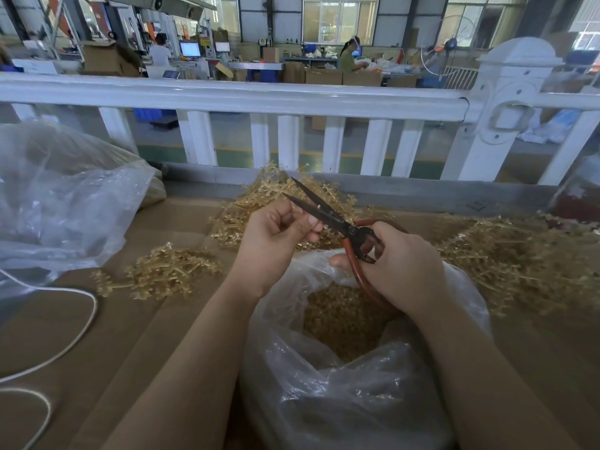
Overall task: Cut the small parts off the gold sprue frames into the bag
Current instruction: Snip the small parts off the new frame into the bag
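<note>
Far out to the left of the person's left hand, a big crumpled clear plastic sheet (pixel 65 203) lies heaped on the brown cardboard work surface (pixel 156 319), with a white cord (pixel 74 339) looping below it. Nearer that hand, just off its left side, sits a small bunch of gold sprue frames (pixel 165 271).

The left hand (pixel 276 235) is raised above the bag, fingers curled in and pinching something small and pale between thumb and fingertips; I cannot tell what it is. Beyond that hand, toward the white railing (pixel 227 95), another pile of gold frames (pixel 259 203) is spread out.

Between the two hands run the scissors (pixel 328 212), dark blades parted and pointing up and away, their tips just past the left hand's knuckles. The right hand (pixel 393 264) grips the red-orange handles, fingers wrapped through the loops.

Directly beneath both hands stands the clear plastic bag (pixel 341 391), its mouth open and a heap of small gold parts (pixel 337 319) inside.

To the right of the right hand lies the largest tangle of gold frames (pixel 519 261).
</note>
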Motion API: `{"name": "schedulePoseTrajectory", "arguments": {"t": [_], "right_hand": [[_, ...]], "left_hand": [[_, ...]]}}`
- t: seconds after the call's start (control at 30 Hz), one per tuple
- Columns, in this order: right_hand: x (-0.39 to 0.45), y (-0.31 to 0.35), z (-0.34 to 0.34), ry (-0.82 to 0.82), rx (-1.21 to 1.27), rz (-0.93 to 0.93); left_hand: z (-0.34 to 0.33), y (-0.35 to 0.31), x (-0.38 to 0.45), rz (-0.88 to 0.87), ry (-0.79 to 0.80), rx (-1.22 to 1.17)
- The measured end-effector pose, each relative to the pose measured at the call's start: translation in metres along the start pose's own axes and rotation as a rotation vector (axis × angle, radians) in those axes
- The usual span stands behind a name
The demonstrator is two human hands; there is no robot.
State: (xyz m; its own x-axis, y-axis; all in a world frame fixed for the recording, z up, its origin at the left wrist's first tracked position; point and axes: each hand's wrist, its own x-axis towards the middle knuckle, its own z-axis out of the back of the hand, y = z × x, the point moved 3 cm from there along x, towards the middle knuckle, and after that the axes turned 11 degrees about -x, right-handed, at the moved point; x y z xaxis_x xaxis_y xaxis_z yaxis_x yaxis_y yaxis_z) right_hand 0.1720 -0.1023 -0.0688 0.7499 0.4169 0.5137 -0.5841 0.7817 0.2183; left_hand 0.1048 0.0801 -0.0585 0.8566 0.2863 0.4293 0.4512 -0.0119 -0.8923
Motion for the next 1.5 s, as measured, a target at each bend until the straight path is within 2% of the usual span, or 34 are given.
{"name": "schedulePoseTrajectory", "arguments": {"t": [0.37,0.6,0.93,1.5], "right_hand": [[-0.0015,-0.0006,0.0002,0.020,0.048,0.003],[-0.0014,0.0013,0.0012,0.024,-0.041,0.045],[-0.0012,0.0023,0.0014,-0.022,-0.102,0.034],[0.0006,0.0004,-0.0039,0.030,0.049,0.032]], "left_hand": [[0.0032,0.0028,0.0010,0.022,-0.016,-0.068],[0.0032,-0.0013,-0.0013,-0.003,-0.013,-0.110],[0.0002,-0.0017,-0.0017,0.024,0.006,-0.027],[-0.0020,-0.0062,-0.0014,0.013,0.026,-0.031]]}}
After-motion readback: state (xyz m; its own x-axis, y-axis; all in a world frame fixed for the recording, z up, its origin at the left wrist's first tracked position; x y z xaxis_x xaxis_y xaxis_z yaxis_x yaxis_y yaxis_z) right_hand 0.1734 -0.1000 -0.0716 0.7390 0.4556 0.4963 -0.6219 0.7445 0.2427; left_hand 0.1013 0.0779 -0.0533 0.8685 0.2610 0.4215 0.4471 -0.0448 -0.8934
